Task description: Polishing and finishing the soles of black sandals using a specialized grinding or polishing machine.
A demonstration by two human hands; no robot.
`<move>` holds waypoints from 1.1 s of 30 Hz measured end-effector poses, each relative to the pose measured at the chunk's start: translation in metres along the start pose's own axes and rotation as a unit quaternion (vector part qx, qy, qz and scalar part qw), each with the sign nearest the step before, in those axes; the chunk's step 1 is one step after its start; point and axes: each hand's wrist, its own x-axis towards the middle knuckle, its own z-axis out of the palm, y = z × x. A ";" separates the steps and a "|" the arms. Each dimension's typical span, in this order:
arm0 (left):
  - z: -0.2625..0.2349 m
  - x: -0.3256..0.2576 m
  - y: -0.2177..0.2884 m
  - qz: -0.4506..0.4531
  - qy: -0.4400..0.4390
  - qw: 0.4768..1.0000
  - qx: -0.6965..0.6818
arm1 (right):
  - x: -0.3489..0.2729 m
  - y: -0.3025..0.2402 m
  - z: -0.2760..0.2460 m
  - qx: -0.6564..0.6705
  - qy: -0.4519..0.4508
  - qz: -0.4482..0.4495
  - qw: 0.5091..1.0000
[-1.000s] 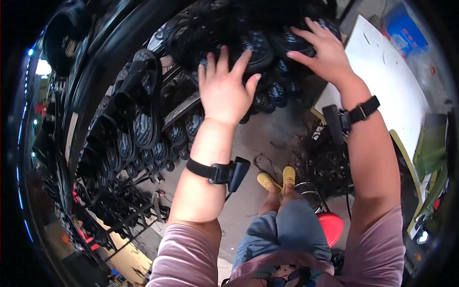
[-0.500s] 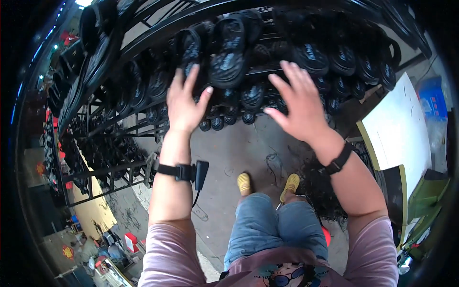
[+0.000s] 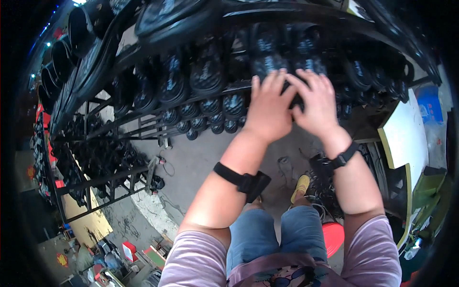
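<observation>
Both hands [image 3: 291, 107] on racked black shoes [image 3: 267, 57]

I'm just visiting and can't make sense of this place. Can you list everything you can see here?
Shoes: too many to count, black, in rows on the rack in front.
Rack: one, dark metal bars, several tiers, curving off to the left.
Floor: grey concrete, below the rack.
Board: one, white with a yellow edge, at the right.
Stool: one, red, by the right leg.
Cords: dark tangle on the floor at the right.
Left hand: flat on the shoes, black strap on the wrist.
Right hand: flat on the shoes beside it, black wristband.
</observation>
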 end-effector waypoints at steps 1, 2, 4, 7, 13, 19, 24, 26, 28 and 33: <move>0.000 -0.004 -0.003 0.019 0.002 0.999 -0.036 | -0.001 0.000 -0.001 -0.024 0.000 0.003 1.000; 0.000 -0.009 -0.008 0.038 0.015 0.997 -0.062 | -0.001 0.000 -0.001 -0.047 -0.016 0.015 0.999; -0.005 -0.027 -0.024 0.071 0.067 0.991 -0.089 | -0.002 -0.003 -0.001 -0.071 -0.033 0.026 0.997; -0.032 -0.063 -0.062 0.007 0.140 0.990 -0.001 | -0.002 -0.020 0.002 -0.070 0.030 0.056 0.996; -0.080 -0.080 -0.137 -0.103 0.139 0.973 0.152 | 0.033 -0.114 0.038 0.114 0.040 -0.091 0.989; -0.066 -0.076 -0.133 -0.078 0.109 0.986 0.095 | 0.082 -0.163 0.069 0.115 -0.015 -0.056 0.992; -0.122 -0.114 -0.188 -0.150 0.318 0.936 0.028 | 0.072 -0.153 0.072 0.084 -0.018 -0.092 0.992; -0.141 -0.112 -0.225 -0.210 0.372 0.885 0.185 | 0.072 -0.154 0.077 0.079 -0.026 -0.090 0.992; -0.155 -0.115 -0.247 -0.318 0.172 0.923 0.133 | 0.076 -0.161 0.081 0.067 -0.008 -0.067 0.995; -0.155 -0.118 -0.242 -0.374 0.050 0.893 0.244 | 0.085 -0.189 0.078 -0.007 -0.038 -0.020 0.999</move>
